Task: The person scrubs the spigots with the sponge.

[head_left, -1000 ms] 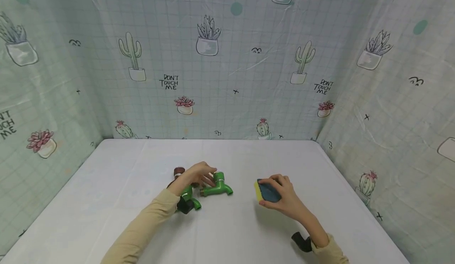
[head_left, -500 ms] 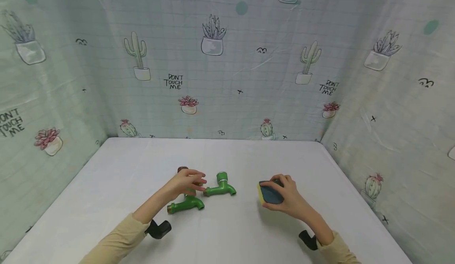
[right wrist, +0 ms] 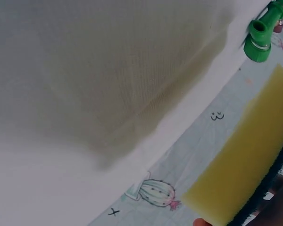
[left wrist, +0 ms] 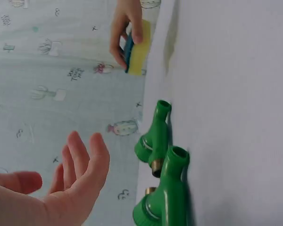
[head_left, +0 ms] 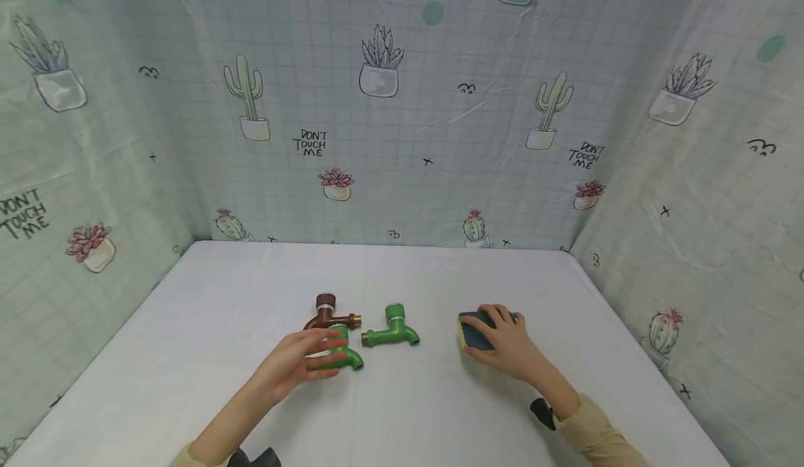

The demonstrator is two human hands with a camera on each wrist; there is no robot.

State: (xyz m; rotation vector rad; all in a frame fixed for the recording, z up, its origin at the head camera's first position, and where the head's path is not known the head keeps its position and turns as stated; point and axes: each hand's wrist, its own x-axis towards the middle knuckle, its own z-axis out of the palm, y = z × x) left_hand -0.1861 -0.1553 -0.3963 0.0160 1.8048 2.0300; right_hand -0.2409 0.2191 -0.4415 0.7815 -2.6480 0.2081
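Note:
My right hand [head_left: 505, 345] grips a sponge [head_left: 475, 334] with a yellow foam side and a dark blue scouring side. In the right wrist view the sponge [right wrist: 243, 155] is held off the white table, foam side toward it. My left hand [head_left: 295, 362] hovers with spread fingers over the nearer green tap [head_left: 352, 359], partly hiding it, and holds nothing. Just right of that lies another green tap [head_left: 394, 329]. Behind the hand is a brown tap [head_left: 325, 308] with a brass end. In the left wrist view my left hand [left wrist: 70, 188] appears apart from the taps.
A white table [head_left: 408, 411] spreads under both hands. Cloth walls [head_left: 402, 125] printed with cacti rise at its back and sides. Dark wrist-camera mounts show at the left wrist [head_left: 254, 458] and right wrist [head_left: 543, 413].
My left hand has left the right-hand green tap and drawn back left and toward me, uncovering the brown tap. The right hand still holds the sponge, its fingers now lying further over the top.

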